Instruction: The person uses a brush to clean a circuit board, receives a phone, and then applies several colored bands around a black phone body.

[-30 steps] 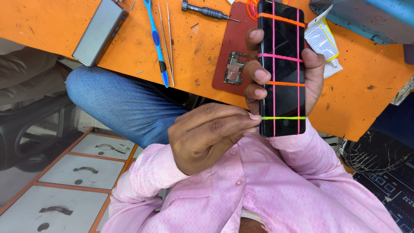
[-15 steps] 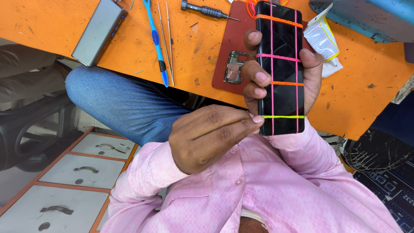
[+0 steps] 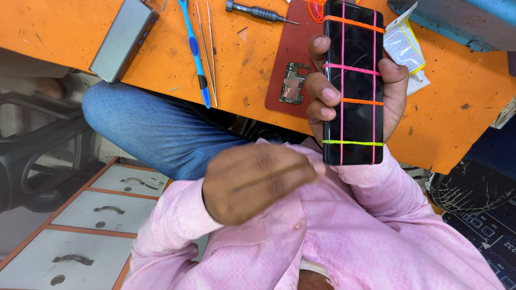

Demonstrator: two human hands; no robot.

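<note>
Smartphone [image 3: 353, 80], black and glossy, stands upright in the right hand [image 3: 376, 94], lifted over the near edge of the orange bench [image 3: 457, 107] at the right of the scene. Thin rubber bands are stretched around it: orange, pink, orange and yellow-green ones across the screen, and two pink ones running lengthwise. The right hand is closed on the phone, with its fingers wrapped over the left edge of the glass and the thumb pressed against the right edge. The left hand [image 3: 258, 182] sits lower and to the left, just in front of the pink shirt [image 3: 333, 241], blurred, with its fingers curled loosely around a thin dark stick-like tool [image 3: 271, 176]; one fingertip reaches close to the phone's lower left corner, though whether it touches cannot be told. Behind the phone, on the bench, lies a dark red mat [image 3: 293, 59] carrying a small green circuit board [image 3: 294, 83], just left of the right hand's fingers. Farther left are a blue-handled tool [image 3: 194, 51] and thin metal tweezers [image 3: 207, 51] lying side by side, and a grey rectangular box [image 3: 122, 37] near the bench's left edge. A black screwdriver [image 3: 258, 12] lies at the far side, and a white sachet [image 3: 406, 48] rests just right of the phone. A knee in blue jeans [image 3: 156, 126] shows below the bench, with grey drawers [image 3: 91, 215] at the lower left.
</note>
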